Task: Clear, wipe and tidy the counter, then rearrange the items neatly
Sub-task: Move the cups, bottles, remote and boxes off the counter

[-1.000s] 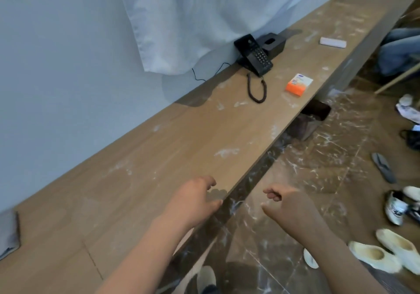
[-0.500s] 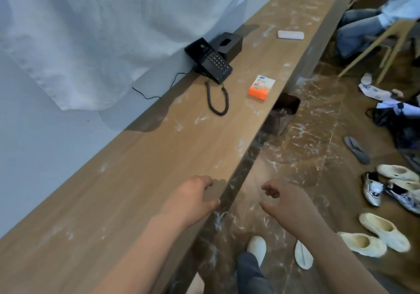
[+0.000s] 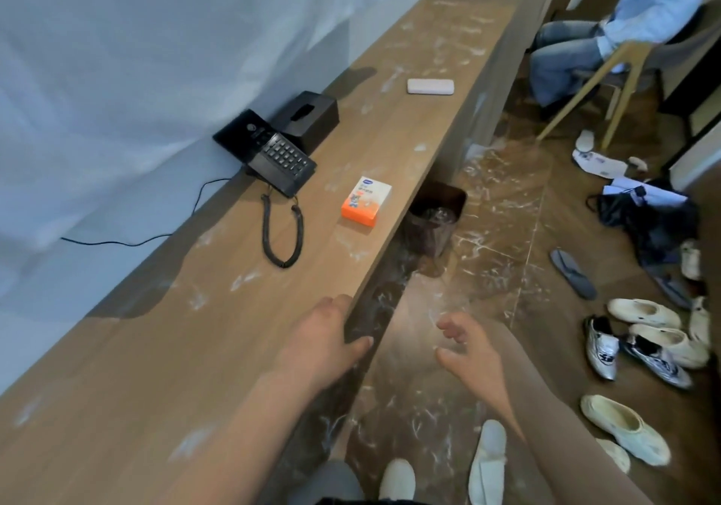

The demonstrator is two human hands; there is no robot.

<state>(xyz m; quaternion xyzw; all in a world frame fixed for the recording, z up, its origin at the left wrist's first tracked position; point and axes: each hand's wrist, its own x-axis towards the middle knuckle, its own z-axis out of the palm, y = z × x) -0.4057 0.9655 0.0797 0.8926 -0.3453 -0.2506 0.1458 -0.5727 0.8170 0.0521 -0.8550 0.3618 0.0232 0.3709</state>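
Observation:
A long wooden counter [image 3: 187, 348] smeared with white dust runs along the wall. On it stand a black telephone [image 3: 273, 153] with a coiled cord, a black tissue box [image 3: 308, 114] behind it, an orange-and-white box [image 3: 366, 200] near the front edge, and a white case [image 3: 430, 86] farther along. My left hand [image 3: 318, 342] hangs over the counter's front edge with loosely curled fingers, holding nothing. My right hand [image 3: 466, 352] hovers over the floor beside the counter, fingers relaxed and empty.
A dark waste bin [image 3: 435, 223] sits on the floor under the counter edge. A white sheet [image 3: 156, 55] hangs on the wall. Several shoes and slippers [image 3: 640, 329] and a black bag [image 3: 643, 211] lie at right. A seated person [image 3: 608, 24] is at the far right.
The view has moved along the counter toward the telephone and orange box. Both hands stay low at the counter edge; the right hand's fingers have loosened from a curl.

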